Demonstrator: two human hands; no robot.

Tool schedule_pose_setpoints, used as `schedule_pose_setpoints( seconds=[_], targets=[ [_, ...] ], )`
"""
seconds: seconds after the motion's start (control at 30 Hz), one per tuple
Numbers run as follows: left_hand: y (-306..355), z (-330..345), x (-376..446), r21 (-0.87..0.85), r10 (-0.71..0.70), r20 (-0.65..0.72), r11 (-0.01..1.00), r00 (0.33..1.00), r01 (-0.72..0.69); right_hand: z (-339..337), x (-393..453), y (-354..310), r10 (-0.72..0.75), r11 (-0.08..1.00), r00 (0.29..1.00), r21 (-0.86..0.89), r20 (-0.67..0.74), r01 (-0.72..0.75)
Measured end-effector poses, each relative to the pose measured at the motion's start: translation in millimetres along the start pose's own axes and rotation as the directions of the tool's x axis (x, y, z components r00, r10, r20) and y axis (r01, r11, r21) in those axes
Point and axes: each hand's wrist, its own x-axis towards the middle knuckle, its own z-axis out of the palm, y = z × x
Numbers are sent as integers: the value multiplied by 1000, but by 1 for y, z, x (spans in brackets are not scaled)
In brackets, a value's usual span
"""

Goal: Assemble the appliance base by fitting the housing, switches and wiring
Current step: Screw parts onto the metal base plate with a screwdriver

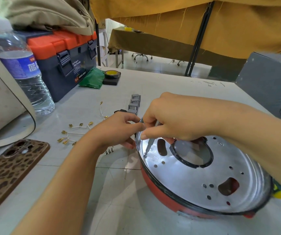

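- The red appliance base [163,197] sits on the white surface [119,192] at lower right, its silver metal plate [195,180] facing up inside the black rim.
- Right hand [173,119] hovers over the plate's far-left edge, its grip curled round a thin metal screwdriver [150,143] whose tip lands on a small screw [144,156] near the rim.
- Left hand [119,131] sits just outside the base, fingers curled against the rim beside the tool; whether it pinches the rim or the shaft, I cannot tell.
- A black ring part [187,160] lines the plate's big central opening.
- Just left of the base, a few loose screws [109,151] lie on the surface.
- Further left: white wires with brass terminals [73,133] scattered about.
- Beyond the hands, a row of grey switches [134,104].
- Outward now: leopard-print phone [9,170] at lower left, water bottle [24,73] and an orange-and-navy toolbox [65,56] at the back left, with a tape roll [112,74] and a green bag [92,78] beside it.
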Motion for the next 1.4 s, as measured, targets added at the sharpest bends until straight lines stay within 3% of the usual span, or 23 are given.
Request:
schedule_pose_setpoints(
  seconds=[0.2,0.53,0.87,1.07,1.23,1.4],
  targets=[
    [0,1,1,5,3,-7,1000,1000,-3,-8,-4,3,-22,1000,998,-18,64,23],
    [1,0,-2,5,12,10,1000,1000,-12,-10,-3,0,-79,996,997,35,-2,79],
    [1,1,0,13,1,19,1000,1000,-2,-2,-2,-2,-7,978,998,-209,-63,-7],
    [0,1,0,-9,14,-4,1000,1000,-14,-4,-8,0,-31,997,998,-75,46,35],
    [0,1,1,-3,18,-6,1000,1000,-18,-7,-5,1,-19,1000,1000,-16,23,20],
    [0,1,0,4,14,6,1000,1000,-14,-4,3,-1,24,979,999,-204,-24,-28]
  ],
)
